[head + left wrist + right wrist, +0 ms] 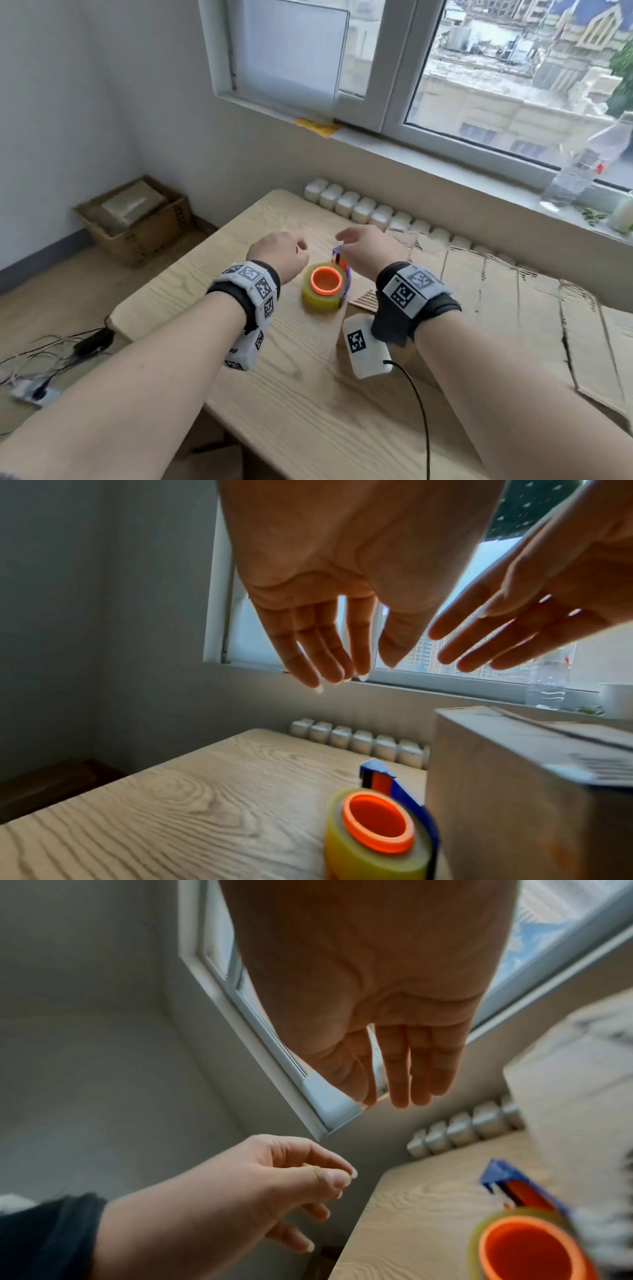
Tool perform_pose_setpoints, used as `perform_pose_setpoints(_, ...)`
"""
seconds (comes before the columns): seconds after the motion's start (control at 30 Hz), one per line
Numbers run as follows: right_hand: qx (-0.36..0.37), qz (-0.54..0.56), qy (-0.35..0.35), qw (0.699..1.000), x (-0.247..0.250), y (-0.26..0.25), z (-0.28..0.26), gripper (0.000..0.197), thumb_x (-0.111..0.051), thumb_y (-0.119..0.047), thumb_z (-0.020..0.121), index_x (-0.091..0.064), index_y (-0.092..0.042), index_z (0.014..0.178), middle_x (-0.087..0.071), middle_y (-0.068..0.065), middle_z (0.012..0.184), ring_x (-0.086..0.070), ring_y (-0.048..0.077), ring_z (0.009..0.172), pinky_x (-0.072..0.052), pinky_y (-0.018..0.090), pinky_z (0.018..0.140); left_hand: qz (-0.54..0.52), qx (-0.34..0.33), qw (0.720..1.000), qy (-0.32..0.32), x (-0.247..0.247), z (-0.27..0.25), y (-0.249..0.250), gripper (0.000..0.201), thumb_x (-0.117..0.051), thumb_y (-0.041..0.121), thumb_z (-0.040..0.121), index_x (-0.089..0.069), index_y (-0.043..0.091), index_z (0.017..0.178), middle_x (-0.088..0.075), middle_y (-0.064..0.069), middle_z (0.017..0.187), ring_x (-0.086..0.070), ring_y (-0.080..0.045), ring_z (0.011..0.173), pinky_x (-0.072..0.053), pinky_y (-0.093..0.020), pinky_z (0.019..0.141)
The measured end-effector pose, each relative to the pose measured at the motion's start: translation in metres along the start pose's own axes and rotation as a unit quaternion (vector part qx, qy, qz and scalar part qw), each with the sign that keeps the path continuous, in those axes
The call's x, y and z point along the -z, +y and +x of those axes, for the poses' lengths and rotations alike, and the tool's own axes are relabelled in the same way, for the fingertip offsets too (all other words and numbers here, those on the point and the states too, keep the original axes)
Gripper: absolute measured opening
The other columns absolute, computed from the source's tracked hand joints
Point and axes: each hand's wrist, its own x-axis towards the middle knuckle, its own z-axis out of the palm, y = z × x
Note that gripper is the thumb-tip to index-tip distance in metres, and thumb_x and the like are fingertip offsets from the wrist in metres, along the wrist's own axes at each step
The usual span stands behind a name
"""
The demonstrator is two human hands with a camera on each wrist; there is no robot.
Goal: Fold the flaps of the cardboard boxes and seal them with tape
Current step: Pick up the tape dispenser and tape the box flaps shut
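Observation:
A tape dispenser [325, 286] with a yellow roll, orange core and blue frame stands on the wooden table [284, 404]. It also shows in the left wrist view [377, 831] and the right wrist view [527, 1248]. Right of it sits a cardboard box [496, 308], its top flaps lying flat [534, 791]. My left hand [281, 255] hovers just left of and above the dispenser, fingers relaxed and holding nothing [325, 642]. My right hand [366, 246] hovers over the dispenser's far end, fingers straight and empty [407, 1069].
A white radiator [359, 209] runs behind the table under the window sill. A water bottle [582, 164] stands on the sill at right. On the floor at left are a wicker basket [137, 219] and cables with a power strip [44, 377].

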Motion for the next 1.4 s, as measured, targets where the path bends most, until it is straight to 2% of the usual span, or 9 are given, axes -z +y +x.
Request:
perform_pose_setpoints(0.13,-0.104,0.030,-0.017,0.994,-0.044,-0.008,0.054,0.046,-0.046,-0.008,0.087,-0.051,-0.013,0.133,-0.055,0.008,0.132,-0.052,0.025,0.120,-0.044,0.032,0.096,-0.014,-0.033,0.999,-0.030,-0.013,0.036,-0.040,0.029,-0.053,0.030,0.091,-0.058,0.023,0.118,-0.052,0.000,0.124,-0.054,-0.019,0.109,-0.044,-0.032,0.090)
perform_pose_setpoints(0.27,-0.204,0.000,-0.013,0.979,-0.090,0.009,0.100,0.031,-0.044,-0.009,0.085,-0.054,-0.011,0.115,-0.059,0.011,0.111,-0.054,0.030,0.102,-0.043,0.034,0.079,-0.027,-0.045,0.997,-0.062,-0.037,0.069,-0.070,0.033,-0.053,0.030,0.090,-0.056,0.023,0.122,-0.048,-0.002,0.128,-0.050,-0.021,0.115,-0.044,-0.036,0.095)
perform_pose_setpoints(0.53,-0.379,-0.036,0.071,0.922,-0.147,0.047,0.136,0.053,-0.043,-0.012,0.093,-0.025,-0.012,0.143,-0.039,0.021,0.140,-0.035,0.037,0.133,-0.030,0.046,0.110,-0.066,-0.037,0.993,-0.094,-0.064,0.101,-0.101,0.031,-0.054,0.028,0.090,-0.058,0.021,0.120,-0.048,-0.003,0.126,-0.048,-0.021,0.117,-0.042,-0.034,0.096)
perform_pose_setpoints(0.63,-0.375,-0.054,0.021,0.925,-0.144,0.060,0.137,0.062,-0.054,-0.011,0.088,-0.024,-0.006,0.141,-0.044,0.022,0.133,-0.045,0.037,0.125,-0.041,0.043,0.102,-0.080,-0.027,0.991,-0.104,-0.074,0.103,-0.107,0.031,-0.054,0.027,0.089,-0.059,0.021,0.119,-0.049,-0.003,0.125,-0.048,-0.020,0.117,-0.039,-0.031,0.096)
perform_pose_setpoints(0.7,-0.367,-0.075,-0.018,0.927,-0.137,0.066,0.135,0.038,-0.060,-0.010,0.085,-0.047,-0.003,0.120,-0.059,0.015,0.106,-0.060,0.029,0.095,-0.050,0.035,0.079,-0.084,-0.021,0.990,-0.109,-0.078,0.104,-0.110,0.030,-0.054,0.027,0.088,-0.059,0.022,0.118,-0.049,-0.004,0.123,-0.049,-0.021,0.115,-0.041,-0.033,0.097)
perform_pose_setpoints(0.8,-0.354,-0.052,-0.058,0.932,-0.137,0.064,0.127,0.013,-0.063,-0.015,0.084,-0.053,-0.007,0.087,-0.052,0.005,0.068,-0.048,0.016,0.055,-0.038,0.025,0.047,-0.088,-0.013,0.990,-0.107,-0.078,0.105,-0.114,0.030,-0.055,0.028,0.088,-0.060,0.023,0.117,-0.049,-0.003,0.124,-0.050,-0.020,0.114,-0.043,-0.037,0.097)
perform_pose_setpoints(1.0,-0.308,-0.013,-0.013,0.951,-0.133,0.033,0.119,0.046,-0.054,-0.027,0.086,-0.040,-0.002,0.122,-0.060,0.017,0.112,-0.062,0.033,0.096,-0.052,0.040,0.075,-0.088,-0.001,0.995,-0.054,-0.057,0.107,-0.121,0.031,-0.051,0.027,0.092,-0.058,0.022,0.122,-0.050,-0.001,0.125,-0.051,-0.019,0.112,-0.043,-0.032,0.093)
perform_pose_setpoints(1.27,-0.185,0.115,0.013,0.976,-0.059,-0.013,0.083,0.008,-0.059,-0.016,0.071,-0.062,-0.011,0.077,-0.058,0.002,0.069,-0.053,0.018,0.062,-0.042,0.025,0.055,-0.141,0.066,0.986,0.061,-0.003,0.099,-0.086,0.028,-0.041,0.025,0.096,-0.062,0.014,0.111,-0.062,-0.009,0.114,-0.055,-0.029,0.107,-0.043,-0.035,0.091)
perform_pose_setpoints(1.4,-0.125,0.062,0.034,0.990,-0.024,-0.021,0.047,0.014,-0.059,-0.017,0.074,-0.059,-0.015,0.088,-0.058,0.000,0.075,-0.056,0.018,0.071,-0.044,0.025,0.059,-0.290,0.105,0.951,0.027,0.015,0.086,-0.050,0.042,-0.039,0.035,0.098,-0.066,0.009,0.080,-0.069,-0.009,0.087,-0.063,-0.026,0.082,-0.052,-0.034,0.076)
